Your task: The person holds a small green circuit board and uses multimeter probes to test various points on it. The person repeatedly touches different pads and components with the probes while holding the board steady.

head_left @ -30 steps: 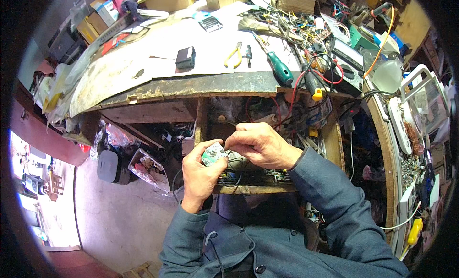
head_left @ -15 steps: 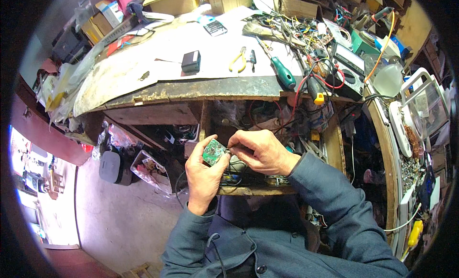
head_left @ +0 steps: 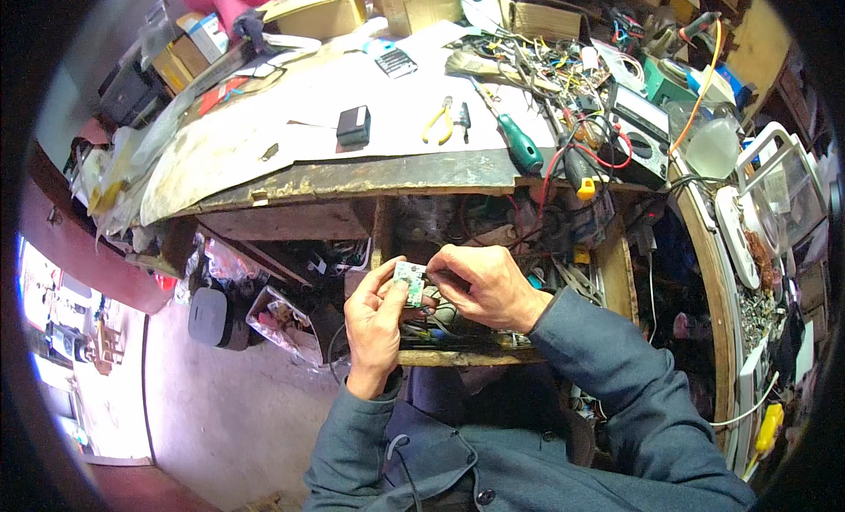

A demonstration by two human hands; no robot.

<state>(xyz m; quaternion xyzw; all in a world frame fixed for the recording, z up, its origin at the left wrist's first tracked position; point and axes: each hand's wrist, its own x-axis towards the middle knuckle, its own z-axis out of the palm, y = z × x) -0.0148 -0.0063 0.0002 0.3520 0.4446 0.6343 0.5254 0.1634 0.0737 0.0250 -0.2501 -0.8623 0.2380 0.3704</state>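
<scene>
My left hand (head_left: 373,329) grips a small green circuit board (head_left: 410,284) between thumb and fingers, above an open drawer (head_left: 475,357). The board's face is turned up, with small parts on it. Right beside the board's edge, my right hand (head_left: 489,288) is closed in a pinch; whatever lies between its fingertips is hidden. A dark cable (head_left: 333,346) hangs beside my left wrist. Loose wires and small parts fill the drawer under both hands.
On the bench (head_left: 264,179) lie a black box (head_left: 354,125), yellow-handled pliers (head_left: 437,125), a green screwdriver (head_left: 522,145) and an analog multimeter (head_left: 641,133). Tangled wires (head_left: 550,67) heap at the back right. A carton of scraps (head_left: 286,325) stands on the floor at left.
The circuit board has shifted slightly right and tilted, its face now paler in the light. My right hand has turned a little, its fingertips still near the board's edge.
</scene>
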